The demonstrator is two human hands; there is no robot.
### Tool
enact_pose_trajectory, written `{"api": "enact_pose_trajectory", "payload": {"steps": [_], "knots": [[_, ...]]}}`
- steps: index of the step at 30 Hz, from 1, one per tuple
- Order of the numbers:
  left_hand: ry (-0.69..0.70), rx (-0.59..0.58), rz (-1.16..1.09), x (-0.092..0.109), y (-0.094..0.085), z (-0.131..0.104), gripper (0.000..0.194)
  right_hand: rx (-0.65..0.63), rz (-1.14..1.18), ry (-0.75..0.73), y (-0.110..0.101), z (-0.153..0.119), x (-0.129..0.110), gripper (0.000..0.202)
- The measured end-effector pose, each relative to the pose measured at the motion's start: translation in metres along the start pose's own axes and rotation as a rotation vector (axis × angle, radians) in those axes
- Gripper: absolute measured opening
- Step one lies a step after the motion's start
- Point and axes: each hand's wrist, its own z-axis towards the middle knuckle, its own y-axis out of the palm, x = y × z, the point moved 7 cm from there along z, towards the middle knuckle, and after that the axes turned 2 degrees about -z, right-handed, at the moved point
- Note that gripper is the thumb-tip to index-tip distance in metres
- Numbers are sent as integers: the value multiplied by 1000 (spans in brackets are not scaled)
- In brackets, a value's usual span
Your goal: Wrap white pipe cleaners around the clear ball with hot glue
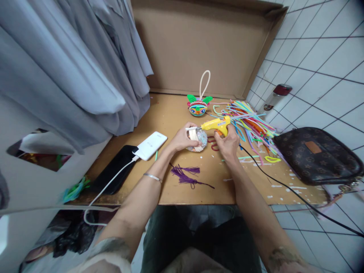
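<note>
While the left hand (182, 138) steadies a small round craft piece (201, 139), the right hand (229, 143) grips a yellow glue gun (214, 124)

The craft piece is near the middle of the tan tabletop (159, 182) – a ball shape with crinkled, pale, shiny material on one side and flat cream strips (193, 134) across the other. The left hand is closed around its left side. The right hand is wrapped around the gun's handle, the metal nozzle at the strips; whether they touch is unclear. The gun's label is too small to read.

Beyond the craft piece sits an animal-face ornament (198, 108) with fuzzy green ears, round eyes and an upright cream loop. To the piece's right lie many-coloured fuzzy stems (251, 121) in a loose heap, then a brown handbag (318, 155) with a repeating floral pattern and a tan patch. On its near side are silky purple tassels (186, 176). To its left, a white device (150, 146) – cabled, its faint marking unreadable – overlaps a black phone (116, 174).
</note>
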Motion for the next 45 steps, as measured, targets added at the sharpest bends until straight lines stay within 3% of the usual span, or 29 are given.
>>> {"api": "enact_pose_trajectory", "payload": {"steps": [9, 18, 38, 45], "knots": [[3, -2, -3, 1, 0, 0, 64, -65, -74, 89, 1, 0, 3, 31], [4, -2, 3, 1, 0, 0, 65, -52, 15, 29, 4, 1, 3, 32], [10, -11, -13, -1, 0, 1, 66, -118, -7, 109, 7, 2, 4, 32], [3, -17, -19, -1, 1, 1, 66, -139, -82, 105, 6, 4, 8, 21]]}}
